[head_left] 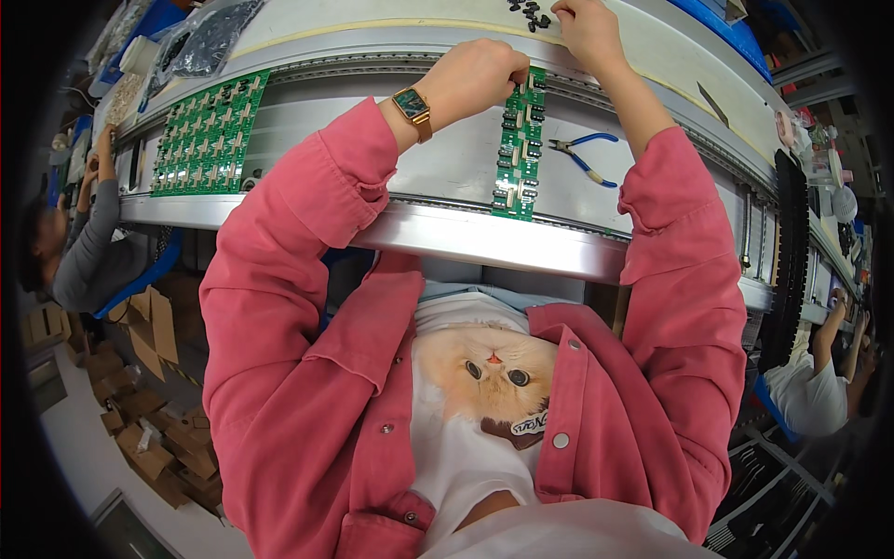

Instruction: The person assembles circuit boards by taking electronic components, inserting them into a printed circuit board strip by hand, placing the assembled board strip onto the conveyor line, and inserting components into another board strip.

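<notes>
My left hand is over the far end of a narrow green circuit board, its fingertips pinched together at the board's edge. Anything between those fingertips is too small to make out. The board lies across the two rails of a metal conveyor, with black and pale components along it. My right hand is farther off, beyond the far rail, with its fingers drawn together beside a loose group of small black components. Whether it pinches one of them is hidden. Blue-handled pliers lie on the conveyor bed to the right of the board.
A wider green circuit board panel spans the rails at left. The near metal rail runs before me. Clear plastic bags lie at the far left, and tweezers at the right. Other people sit at both sides.
</notes>
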The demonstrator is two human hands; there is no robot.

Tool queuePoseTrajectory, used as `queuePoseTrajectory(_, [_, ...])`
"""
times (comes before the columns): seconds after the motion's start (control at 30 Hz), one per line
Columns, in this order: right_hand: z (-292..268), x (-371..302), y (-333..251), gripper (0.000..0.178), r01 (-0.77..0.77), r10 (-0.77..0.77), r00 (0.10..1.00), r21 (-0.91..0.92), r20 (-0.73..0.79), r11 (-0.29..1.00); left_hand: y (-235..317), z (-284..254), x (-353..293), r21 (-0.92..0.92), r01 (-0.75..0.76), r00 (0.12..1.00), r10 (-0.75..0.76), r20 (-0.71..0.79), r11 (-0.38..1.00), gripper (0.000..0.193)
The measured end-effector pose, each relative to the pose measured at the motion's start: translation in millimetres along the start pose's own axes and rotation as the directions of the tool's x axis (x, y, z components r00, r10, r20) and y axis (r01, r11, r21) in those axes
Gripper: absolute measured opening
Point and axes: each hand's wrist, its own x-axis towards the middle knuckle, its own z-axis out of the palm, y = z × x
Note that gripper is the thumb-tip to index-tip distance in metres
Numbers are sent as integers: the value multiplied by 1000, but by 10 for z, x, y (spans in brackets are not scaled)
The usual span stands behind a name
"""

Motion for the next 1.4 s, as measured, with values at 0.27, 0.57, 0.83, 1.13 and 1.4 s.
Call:
queuePoseTrajectory(0.27, [-134,-104,-239,13,-352,328,936,430,132,831,23,-16,-13,36,-10,1000,10,-4,999,7])
queuePoseTrajectory(0.57, [-214,-358,-428,18,-433,319,901,634,293,641,-95,-48,25,14,41,996,-42,73,999,9])
queuePoseTrajectory(0.83, [-402,-702,-300,20,-271,124,943,492,310,827,-1870,263,673,333,212,953,-120,-278,919,19])
queuePoseTrajectory(1.13, [-349,-789,-211,18,97,-125,951,110,283,989,-2399,566,829,369,235,971,-202,-127,899,21])
queuePoseTrajectory(1.4, [-310,-756,-401,11,170,-180,933,59,311,984,-1631,97,585,-151,143,989,-148,-22,978,15])
